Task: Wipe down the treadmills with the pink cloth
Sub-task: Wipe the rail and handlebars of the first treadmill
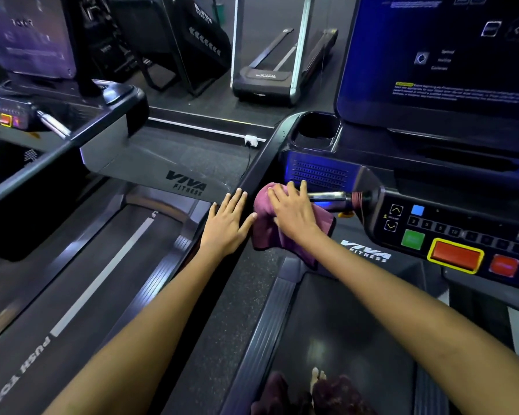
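The fingers of the right hand (pixel 292 212) are laid nearly straight and slightly spread on the pink cloth (pixel 270 227), which is pressed flat, not gripped, against the left handrail (pixel 259 163) of the near treadmill, where the chrome pulse grip (pixel 327 195) begins. The fingers of the left hand (pixel 228 221) are held straight and fanned, resting on the same rail at nine o'clock of the cloth, nothing being held.

Much of the cloth hangs loose toward six o'clock; since it is only pressed, it could probably be lost off the rail onto the belt (pixel 336 324) during a fast stroke. At three o'clock of the hand lie the green start button (pixel 413 239) and the red stop button (pixel 455 255); a stroke carried too far that way might press a key.

Both wrists are held level, and both forearms are stretched forward from the lower edge toward twelve o'clock, converging on the rail.
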